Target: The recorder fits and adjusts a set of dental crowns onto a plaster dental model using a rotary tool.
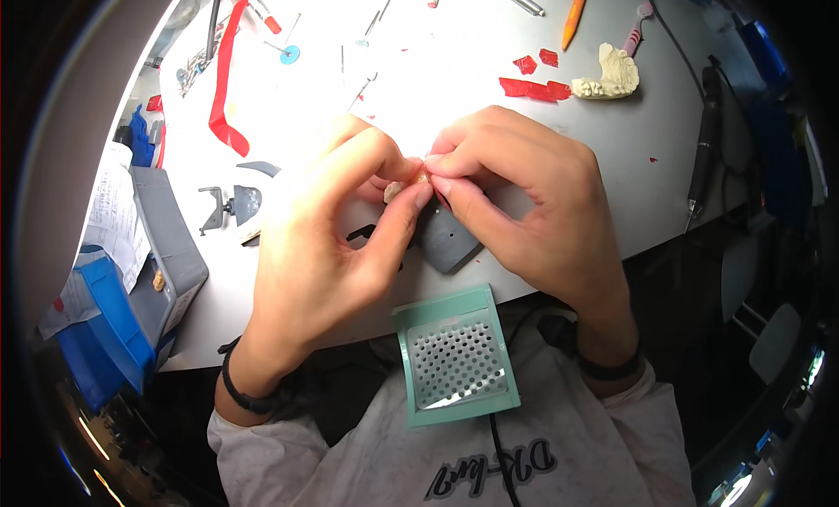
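Above the near edge of the white table, both my hands meet at a small cream-coloured dental piece (394, 192). The thumb and fingers of my left hand (336, 214) are closed on it. From the other side my right hand (533, 188) pinches at the same spot; its fingertips partly cover the piece. A sliver of red shows by the right thumb. Just below the fingertips is a dark grey block (448, 240) with a small hole, its upper part hidden by the hands. Left of my left hand lies a dark plastic articulator part (245, 204).
A green-framed perforated tray (509, 367) juts from the near edge. At the right are a toothed cast (616, 72), red wax pieces (529, 89) and a dark handpiece (702, 153). A red strip (222, 87) and burs lie far left, beyond a grey bin (175, 236).
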Action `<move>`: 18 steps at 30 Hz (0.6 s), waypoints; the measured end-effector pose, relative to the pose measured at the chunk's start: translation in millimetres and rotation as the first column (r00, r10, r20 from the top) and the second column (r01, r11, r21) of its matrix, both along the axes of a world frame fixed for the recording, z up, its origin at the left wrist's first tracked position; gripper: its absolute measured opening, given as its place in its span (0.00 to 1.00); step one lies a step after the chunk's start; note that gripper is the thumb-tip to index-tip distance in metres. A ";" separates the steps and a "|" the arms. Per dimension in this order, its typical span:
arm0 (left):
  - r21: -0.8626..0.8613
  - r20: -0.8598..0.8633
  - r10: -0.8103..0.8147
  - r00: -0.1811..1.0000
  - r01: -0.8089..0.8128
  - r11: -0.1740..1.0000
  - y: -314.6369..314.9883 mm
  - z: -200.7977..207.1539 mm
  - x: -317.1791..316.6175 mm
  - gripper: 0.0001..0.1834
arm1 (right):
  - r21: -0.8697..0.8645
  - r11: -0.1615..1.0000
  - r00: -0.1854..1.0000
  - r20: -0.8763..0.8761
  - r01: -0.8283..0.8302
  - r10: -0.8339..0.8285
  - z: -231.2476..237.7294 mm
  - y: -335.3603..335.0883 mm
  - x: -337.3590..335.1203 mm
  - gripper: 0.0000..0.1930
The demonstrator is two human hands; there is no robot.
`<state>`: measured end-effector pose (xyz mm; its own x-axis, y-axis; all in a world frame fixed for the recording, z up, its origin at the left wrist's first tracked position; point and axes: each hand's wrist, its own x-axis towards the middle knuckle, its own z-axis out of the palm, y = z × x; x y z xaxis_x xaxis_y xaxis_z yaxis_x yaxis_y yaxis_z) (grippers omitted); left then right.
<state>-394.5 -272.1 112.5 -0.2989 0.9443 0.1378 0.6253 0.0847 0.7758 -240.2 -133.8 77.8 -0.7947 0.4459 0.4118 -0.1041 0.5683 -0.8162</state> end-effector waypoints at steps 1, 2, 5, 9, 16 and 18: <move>0.008 -0.011 -0.021 1.000 0.021 1.000 0.9 0.0 -0.1 0.08 | 0.011 1.000 1.000 0.004 0.003 -0.003 -0.2 0.3 0.2 0.08; 0.009 -0.010 -0.026 1.000 0.026 1.000 0.7 0.4 1.5 0.08 | 0.019 1.000 1.000 0.010 0.005 -0.005 -0.4 -0.2 0.9 0.08; 0.069 -0.220 -0.010 0.975 0.025 0.997 -1.8 -1.1 12.3 0.08 | 0.082 0.996 1.000 -0.014 0.025 -0.024 -2.1 -1.4 0.9 0.08; 0.056 -0.219 0.005 0.976 0.007 0.998 -4.7 -2.4 14.4 0.09 | 0.043 0.998 0.995 -0.091 0.053 -0.049 -5.6 -6.2 -3.9 0.05; 0.019 -0.051 0.062 0.997 -0.061 0.998 -4.8 -2.5 7.4 0.07 | -0.029 0.997 0.997 -0.039 0.070 -0.071 -2.7 -6.5 -1.8 0.05; 0.031 -0.047 0.080 0.996 -0.078 0.996 -5.4 -2.8 9.6 0.07 | -0.042 0.996 0.996 -0.042 0.076 -0.077 -2.5 -7.7 -2.1 0.05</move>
<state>-385.0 -277.5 109.7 -0.3650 0.9133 0.1806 0.6539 0.1134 0.7480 -242.3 -141.6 75.3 -0.7394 0.5216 0.4257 -0.0973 0.5429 -0.8341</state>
